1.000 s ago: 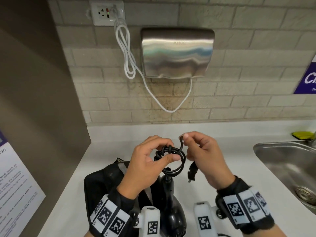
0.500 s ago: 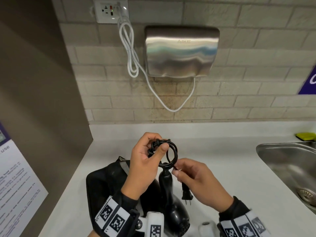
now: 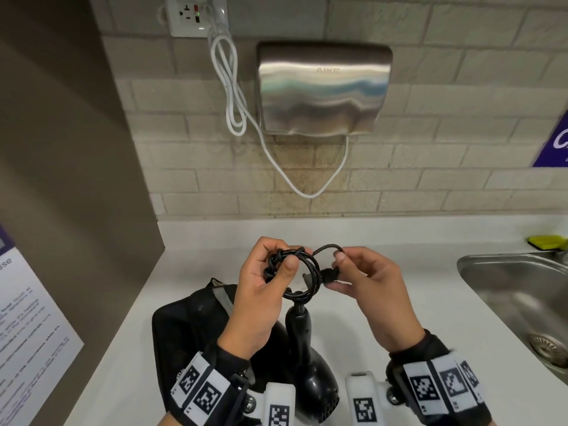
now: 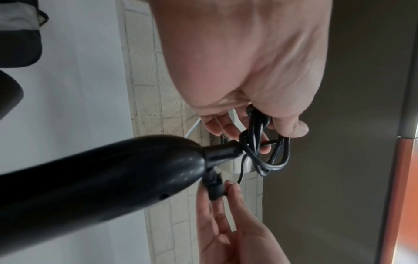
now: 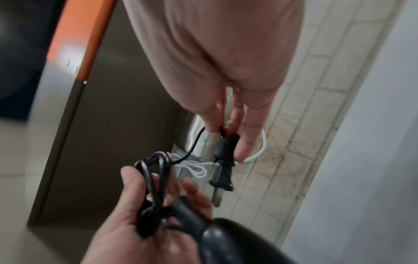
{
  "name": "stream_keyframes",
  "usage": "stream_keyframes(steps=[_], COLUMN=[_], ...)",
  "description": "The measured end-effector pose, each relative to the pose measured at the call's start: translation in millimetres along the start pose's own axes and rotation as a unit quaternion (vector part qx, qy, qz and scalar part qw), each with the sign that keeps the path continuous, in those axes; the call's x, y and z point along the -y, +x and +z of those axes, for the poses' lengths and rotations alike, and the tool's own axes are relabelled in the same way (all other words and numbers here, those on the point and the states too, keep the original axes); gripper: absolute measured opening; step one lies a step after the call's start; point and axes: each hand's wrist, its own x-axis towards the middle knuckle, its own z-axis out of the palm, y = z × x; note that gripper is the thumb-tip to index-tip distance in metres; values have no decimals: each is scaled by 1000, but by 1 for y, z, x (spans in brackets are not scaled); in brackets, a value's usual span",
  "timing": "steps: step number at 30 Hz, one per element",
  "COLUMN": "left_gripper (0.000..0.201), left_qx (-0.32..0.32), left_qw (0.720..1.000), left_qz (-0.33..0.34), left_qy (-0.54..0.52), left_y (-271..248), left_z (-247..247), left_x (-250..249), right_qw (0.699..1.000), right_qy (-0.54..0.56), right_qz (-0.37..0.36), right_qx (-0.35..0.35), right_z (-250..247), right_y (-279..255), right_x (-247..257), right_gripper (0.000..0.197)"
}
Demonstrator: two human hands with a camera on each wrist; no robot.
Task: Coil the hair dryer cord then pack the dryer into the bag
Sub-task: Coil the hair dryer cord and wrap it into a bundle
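- Several loops of black cord bunched in the left hand, thumb pressed on the front of the coil, fingers curled behind it.
- Coil is held above the white counter, roughly mid-frame in the head view, in front of the tiled wall.
- Short free run of cord arcs from the top of the coil over to the right hand.
- Right hand pinches the cord end just behind the plug; plug hangs beside the coil with prongs pointing at the loops, right wrist view.
- Right-hand thumb and forefinger are closed on the plug's neck; the other fingers extend loosely.
- Hair dryer hangs from the coil by its strain relief, handle up, body down toward the person; whether its body rests on the counter or bag, cannot tell.
- Black bag lies on the counter under the left forearm, just left of the dryer, grey-edged opening facing the wall.
- Steel sink sits at the right, well apart from the hands; a yellow-green sponge lies at its far edge.
- Steel hand dryer is mounted on the wall above, its white cable looped up to a socket.
- Purple sign at right edge, white printed sheet at left.
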Motion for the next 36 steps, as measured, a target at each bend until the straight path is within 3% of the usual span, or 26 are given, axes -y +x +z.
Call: stream_keyframes(steps=[7,13,16,23,27,32,36], left_gripper=[43,47,45,39,20,21,12], left_qx=[-27,8,16,41,20,-13,-51], left_qw=[998,992,990,984,982,981,986], left_qz=[-33,-80,-86,-85,-108,-113,-90], left_qy=[-35,-99,-108,-153,-155,-156,-132], left_y=[-1,-5,-5,-6,-5,-3,-3], left_z=[0,0,2,1,1,-1,5], left_x=[2,-1,-1,-3,-2,-2,-1], right_qw=[986,967,961,969,975,976,987], right_qy=[139,186,189,119,73,-1,-95], right_qz=[70,137,147,137,105,76,1], right_qx=[64,110,142,169,183,205,130], right_z=[15,15,17,26,28,23,22], right_y=[-8,-7,-11,-25,-31,-39,-49], right_x=[-3,-7,-6,-6,-1,3,6], right_gripper=[16,35,28,22,28,22,29])
